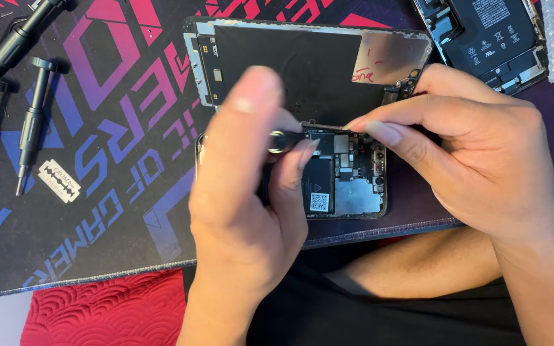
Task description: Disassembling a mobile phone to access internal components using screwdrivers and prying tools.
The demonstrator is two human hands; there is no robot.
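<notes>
Left hand: fingers closed around one small black screwdriver, its round cap showing, its tip hidden over the opened phone.
Right hand: fingers pinched together at the top edge of the opened phone; what they pinch is too small to tell.
Opened phone: one, lying on the gaming mat between both hands, battery and circuit board exposed.
Detached screen: one, face down just behind the phone.
Second opened phone: one, far right corner.
Spare screwdrivers: three, left side.
Razor blade: one, beside them.
</notes>
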